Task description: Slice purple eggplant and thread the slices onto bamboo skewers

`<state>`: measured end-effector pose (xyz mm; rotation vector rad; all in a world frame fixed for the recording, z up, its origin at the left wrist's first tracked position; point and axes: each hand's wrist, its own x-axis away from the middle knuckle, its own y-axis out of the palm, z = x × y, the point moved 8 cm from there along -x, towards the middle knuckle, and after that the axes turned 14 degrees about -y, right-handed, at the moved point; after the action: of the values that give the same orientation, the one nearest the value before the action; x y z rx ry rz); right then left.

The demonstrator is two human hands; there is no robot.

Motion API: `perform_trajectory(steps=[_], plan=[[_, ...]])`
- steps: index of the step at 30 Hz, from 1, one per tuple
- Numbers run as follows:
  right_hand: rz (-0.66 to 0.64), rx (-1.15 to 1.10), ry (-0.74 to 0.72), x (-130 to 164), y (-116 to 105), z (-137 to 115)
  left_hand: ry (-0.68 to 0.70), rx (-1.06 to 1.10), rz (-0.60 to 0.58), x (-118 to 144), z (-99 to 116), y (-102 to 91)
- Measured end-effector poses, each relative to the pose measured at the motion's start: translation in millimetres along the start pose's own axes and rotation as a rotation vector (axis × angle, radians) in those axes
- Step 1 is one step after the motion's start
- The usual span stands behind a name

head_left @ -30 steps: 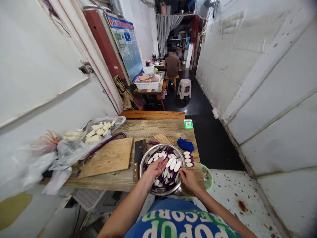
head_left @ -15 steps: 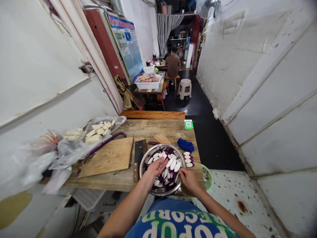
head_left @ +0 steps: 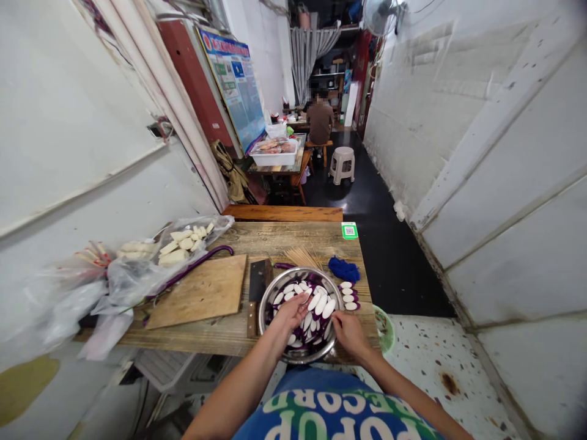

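Observation:
A steel bowl full of cut eggplant slices, white with purple skin, stands at the table's front edge. Over its middle, my left hand pinches one eggplant slice between thumb and fingers. By the bowl's right rim, my right hand is closed on the end of a skewer; the thin stick itself hardly shows. Three eggplant slices line up on it above the bowl, between my two hands. More slices lie stacked in a row right of the bowl. Loose bamboo skewers lie behind it.
Left of the bowl lie a cleaver, a cutting board and a whole eggplant. Plastic bags and pale cut pieces fill the table's left end. A blue cloth lies behind the stacked slices. A person sits far back.
My left hand has shifted very slightly to the right with the slice, nearer the skewered ones. My right hand has stayed in place.

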<state>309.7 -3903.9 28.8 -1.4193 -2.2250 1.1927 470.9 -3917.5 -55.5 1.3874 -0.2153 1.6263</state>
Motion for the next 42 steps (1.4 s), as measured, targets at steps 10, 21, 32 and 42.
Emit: perform_trajectory(steps=[10,21,32,42], plan=[[0.005,0.005,0.006,-6.4,6.9,4.4,-0.003,-0.041,-0.029,-1.9,-5.8,1.6],[0.048,-0.065,-0.003,-5.4,1.8,5.3,-0.080,-0.003,-0.134,17.3,10.5,8.8],[0.054,-0.117,-0.060,-8.5,-3.3,-5.5,0.073,-0.013,-0.091,15.0,6.0,13.2],[0.059,-0.146,-0.100,-4.5,-12.3,-8.3,0.082,0.150,-0.062,17.1,23.0,-1.6]])
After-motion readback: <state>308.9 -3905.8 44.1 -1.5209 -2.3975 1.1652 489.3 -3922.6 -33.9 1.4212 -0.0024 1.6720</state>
